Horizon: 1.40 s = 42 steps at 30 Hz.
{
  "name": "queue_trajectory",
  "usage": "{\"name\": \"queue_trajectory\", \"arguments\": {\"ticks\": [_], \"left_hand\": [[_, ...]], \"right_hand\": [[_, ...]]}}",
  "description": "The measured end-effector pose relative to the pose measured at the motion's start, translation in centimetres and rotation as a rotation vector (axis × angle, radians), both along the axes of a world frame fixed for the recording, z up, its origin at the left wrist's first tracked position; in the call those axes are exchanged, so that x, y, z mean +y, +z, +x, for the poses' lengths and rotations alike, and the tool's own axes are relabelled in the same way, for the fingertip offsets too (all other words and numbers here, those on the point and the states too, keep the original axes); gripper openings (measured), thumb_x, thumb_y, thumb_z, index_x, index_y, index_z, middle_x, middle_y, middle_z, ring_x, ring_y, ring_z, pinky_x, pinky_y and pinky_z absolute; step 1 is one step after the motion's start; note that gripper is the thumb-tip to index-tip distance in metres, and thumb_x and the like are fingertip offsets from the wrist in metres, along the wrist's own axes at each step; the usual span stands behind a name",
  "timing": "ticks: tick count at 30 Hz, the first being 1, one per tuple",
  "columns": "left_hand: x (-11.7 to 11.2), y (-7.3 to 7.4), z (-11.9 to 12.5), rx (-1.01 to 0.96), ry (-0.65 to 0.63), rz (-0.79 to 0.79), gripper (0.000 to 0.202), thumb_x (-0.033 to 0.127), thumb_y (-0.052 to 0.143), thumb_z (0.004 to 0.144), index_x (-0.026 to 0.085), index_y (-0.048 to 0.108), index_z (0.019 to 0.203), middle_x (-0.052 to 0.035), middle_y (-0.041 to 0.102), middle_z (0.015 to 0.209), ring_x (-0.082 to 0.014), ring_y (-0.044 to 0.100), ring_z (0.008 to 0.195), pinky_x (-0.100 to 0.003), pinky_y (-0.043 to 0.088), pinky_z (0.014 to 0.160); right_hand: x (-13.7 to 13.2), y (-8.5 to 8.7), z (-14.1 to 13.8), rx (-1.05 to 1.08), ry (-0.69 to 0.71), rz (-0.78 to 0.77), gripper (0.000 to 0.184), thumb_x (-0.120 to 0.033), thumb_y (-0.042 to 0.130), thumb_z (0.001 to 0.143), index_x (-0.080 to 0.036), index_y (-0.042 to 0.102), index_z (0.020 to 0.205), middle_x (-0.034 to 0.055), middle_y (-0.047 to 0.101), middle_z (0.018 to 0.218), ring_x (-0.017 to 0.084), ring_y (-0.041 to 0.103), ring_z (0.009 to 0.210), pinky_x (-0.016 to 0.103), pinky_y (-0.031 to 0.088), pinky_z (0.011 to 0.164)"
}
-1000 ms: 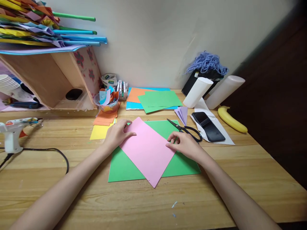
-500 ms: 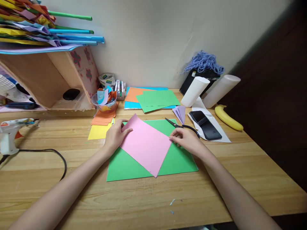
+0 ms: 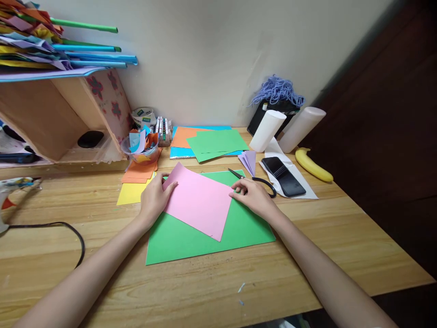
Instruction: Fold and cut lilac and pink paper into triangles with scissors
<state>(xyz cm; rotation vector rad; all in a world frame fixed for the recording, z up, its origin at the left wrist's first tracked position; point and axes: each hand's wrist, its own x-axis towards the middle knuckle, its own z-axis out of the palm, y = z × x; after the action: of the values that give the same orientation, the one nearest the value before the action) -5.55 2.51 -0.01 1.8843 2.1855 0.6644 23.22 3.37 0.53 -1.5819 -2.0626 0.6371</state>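
A pink paper sheet lies turned at an angle on a large green sheet on the wooden desk. My left hand pinches the pink sheet's left corner, thumb on top. At the sheet's right corner, my right hand grips the edge with curled fingers. Black scissors lie just behind my right hand.
Behind are stacked orange, blue and green sheets, a bowl of paper scraps, yellow and orange papers, a purple folded fan, a phone, white rolls, a banana. A glue gun and cable lie left.
Both hands have turned the pink sheet counterclockwise and slid it a little away from me on the green sheet; its lower corner now points less toward me.
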Motion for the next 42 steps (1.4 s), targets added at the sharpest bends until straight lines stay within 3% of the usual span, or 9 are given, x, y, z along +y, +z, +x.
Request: {"name": "queue_trajectory", "arguments": {"ticks": [15, 42], "left_hand": [[-0.05, 0.02, 0.00, 0.001, -0.002, 0.003, 0.037, 0.049, 0.047, 0.079, 0.023, 0.053, 0.105, -0.0062, 0.064, 0.092, -0.0250, 0.060, 0.084, -0.029, 0.040, 0.059], [-0.06, 0.04, 0.03, -0.004, -0.006, 0.007, 0.037, 0.050, 0.047, 0.079, 0.023, 0.053, 0.104, -0.0061, 0.065, 0.095, -0.0251, 0.059, 0.087, -0.029, 0.040, 0.061]], "right_hand": [[0.06, -0.31, -0.24, 0.054, -0.044, -0.051, 0.012, -0.028, 0.064, 0.069, -0.020, 0.057, 0.075, 0.0001, 0.061, 0.074, 0.014, 0.054, 0.064, 0.026, 0.040, 0.060], [-0.03, -0.41, -0.26, 0.032, -0.029, 0.006, 0.009, -0.025, 0.063, 0.070, -0.020, 0.059, 0.076, 0.0004, 0.059, 0.077, 0.014, 0.051, 0.063, 0.026, 0.038, 0.060]]}}
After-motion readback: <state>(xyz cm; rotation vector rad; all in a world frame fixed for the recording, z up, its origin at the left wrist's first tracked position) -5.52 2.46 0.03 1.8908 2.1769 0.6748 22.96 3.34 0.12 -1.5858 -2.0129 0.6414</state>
